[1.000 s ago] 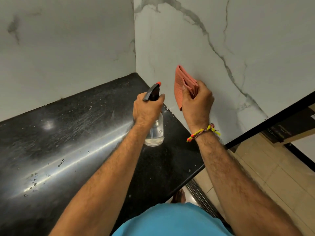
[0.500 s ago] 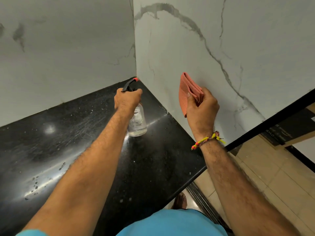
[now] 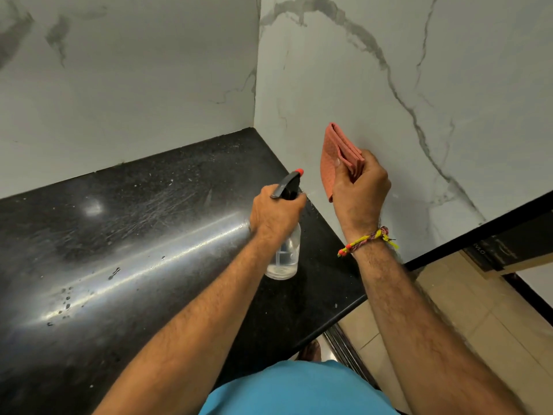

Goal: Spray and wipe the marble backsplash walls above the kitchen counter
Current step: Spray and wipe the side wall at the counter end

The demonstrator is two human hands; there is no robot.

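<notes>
My left hand [image 3: 276, 215] grips a clear spray bottle [image 3: 284, 256] with a black trigger head and orange nozzle, held above the black counter [image 3: 134, 235] with the nozzle aimed toward the right marble wall [image 3: 389, 85]. A little liquid shows in the bottle's bottom. My right hand [image 3: 359, 193] holds a folded pink cloth [image 3: 335, 157] upright, close to the right wall. The left marble wall [image 3: 134, 70] meets the right one at the corner.
The black counter is glossy with water drops near its left front. Its front edge runs at lower right, with beige floor tiles [image 3: 463, 310] beyond. A dark frame [image 3: 493, 223] borders the right wall's lower end.
My left hand has swung the spray bottle from near the corner back toward the right, close to the cloth. My right hand with the cloth has stayed almost still.
</notes>
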